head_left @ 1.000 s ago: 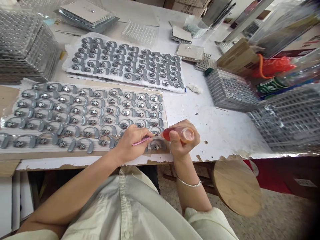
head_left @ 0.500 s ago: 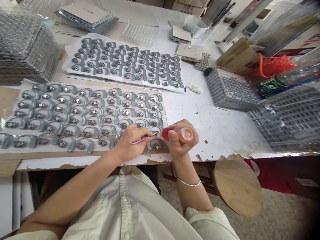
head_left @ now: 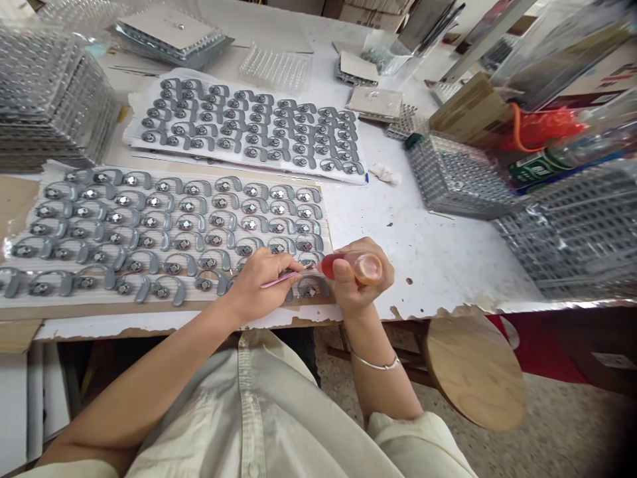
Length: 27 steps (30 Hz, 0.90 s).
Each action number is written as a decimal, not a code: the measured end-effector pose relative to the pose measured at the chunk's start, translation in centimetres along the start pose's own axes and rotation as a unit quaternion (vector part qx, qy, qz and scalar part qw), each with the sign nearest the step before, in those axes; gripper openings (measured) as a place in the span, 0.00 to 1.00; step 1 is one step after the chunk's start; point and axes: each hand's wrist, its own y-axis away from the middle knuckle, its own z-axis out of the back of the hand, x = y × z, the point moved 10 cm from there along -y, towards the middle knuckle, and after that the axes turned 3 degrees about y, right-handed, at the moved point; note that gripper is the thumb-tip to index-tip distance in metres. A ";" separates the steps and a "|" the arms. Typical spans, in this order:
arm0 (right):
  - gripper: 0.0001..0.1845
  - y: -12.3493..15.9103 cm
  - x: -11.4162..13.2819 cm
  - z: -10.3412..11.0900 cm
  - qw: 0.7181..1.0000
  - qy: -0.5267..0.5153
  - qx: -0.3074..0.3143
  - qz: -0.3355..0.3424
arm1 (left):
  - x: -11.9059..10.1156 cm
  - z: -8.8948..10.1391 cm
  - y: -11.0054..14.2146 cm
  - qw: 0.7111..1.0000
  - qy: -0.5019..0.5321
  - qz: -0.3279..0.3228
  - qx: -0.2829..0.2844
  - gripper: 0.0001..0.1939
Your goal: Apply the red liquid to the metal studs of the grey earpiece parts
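My right hand (head_left: 365, 275) is wrapped round a squeeze bottle (head_left: 334, 265) of reddish liquid, tilted with its tip pointing left. Pinched in my left hand (head_left: 263, 279) is a thin pink stick (head_left: 279, 279), perhaps a fine brush; its end nearly meets the bottle's tip. Both tips are over the right end of the near sheet (head_left: 326, 229), at a grey hook-shaped part in the second row from the front. Rows of such grey curved parts (head_left: 192, 189) with shiny round pieces cover that sheet. My left hand hides some of them.
Behind lies a second sheet with similar grey parts (head_left: 259, 119). Stacked clear trays (head_left: 54, 99) stand at the left, more trays (head_left: 460, 176) at the right beside a green-labelled bottle (head_left: 535, 167). A round wooden stool (head_left: 475, 372) is below the table's worn front edge (head_left: 448, 313).
Both hands stay almost in place, with the bottle and the pink stick still held tip to tip. The whole view has shifted very slightly.
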 end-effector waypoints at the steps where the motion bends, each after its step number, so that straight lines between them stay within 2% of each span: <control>1: 0.12 0.0 -0.5 0.4 1.000 -0.001 -0.022 -0.020 | 0.0 0.0 0.0 1.000 0.000 -0.001 -0.001 0.07; 3: 0.17 0.3 -2.3 2.1 0.991 -0.020 -0.103 -0.087 | -0.1 0.2 0.0 1.000 0.010 0.001 -0.015 0.06; 6: 0.22 1.2 -6.6 4.4 0.950 -0.080 -0.203 -0.224 | 0.1 1.8 0.4 0.995 0.070 0.033 -0.068 0.05; 9: 0.24 2.2 -10.5 4.3 0.901 -0.175 -0.173 -0.356 | 0.5 4.5 1.8 0.980 0.125 0.075 -0.133 0.06; 12: 0.27 3.8 -12.3 3.1 0.838 -0.272 -0.101 -0.463 | 1.3 8.3 4.4 0.966 0.095 0.105 -0.216 0.05; 14: 0.27 4.2 -11.9 2.4 0.823 -0.304 -0.055 -0.476 | 2.2 11.1 6.7 0.952 0.045 0.122 -0.275 0.06; 16: 0.26 4.2 -11.2 1.6 0.824 -0.323 -0.021 -0.465 | 3.3 13.6 9.0 0.935 0.003 0.140 -0.326 0.07; 19: 0.25 4.0 -10.4 0.5 0.831 -0.332 0.018 -0.447 | 5.3 16.5 12.1 0.911 -0.028 0.179 -0.371 0.08; 22: 0.24 3.6 -10.3 0.0 0.834 -0.327 0.028 -0.443 | 7.1 18.4 14.3 0.891 -0.016 0.201 -0.406 0.10; 27: 0.24 3.4 -10.0 0.2 0.834 -0.328 0.030 -0.444 | 9.4 20.0 15.8 0.878 0.005 0.214 -0.428 0.12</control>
